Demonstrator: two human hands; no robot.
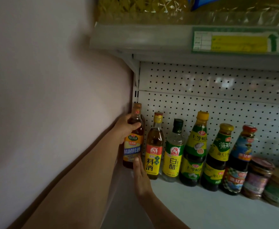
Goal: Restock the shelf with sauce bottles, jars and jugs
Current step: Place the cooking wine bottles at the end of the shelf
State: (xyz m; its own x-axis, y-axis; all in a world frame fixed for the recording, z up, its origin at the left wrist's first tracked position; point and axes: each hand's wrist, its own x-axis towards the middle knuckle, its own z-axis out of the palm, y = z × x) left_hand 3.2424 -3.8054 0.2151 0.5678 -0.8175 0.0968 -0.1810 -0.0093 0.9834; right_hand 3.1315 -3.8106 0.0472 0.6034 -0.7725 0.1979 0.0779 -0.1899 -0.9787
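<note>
Shelf, white metal with a perforated back panel, abuts a plain pale wall; an upper shelf edge carries a green-and-yellow price label. Cooking wine bottle, amber glass with an orange-and-blue label, stands at the shelf's wall end, just beside a yellow-labelled bottle that heads a row of glass sauce bottles. Left hand has its grip around the cooking wine bottle's shoulder. Right hand, fingers straight, touches its base.

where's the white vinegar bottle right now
In the head view, the white vinegar bottle stands third from the left on the shelf, between a yellow-labelled cooking wine bottle and an oyster sauce bottle.
</note>
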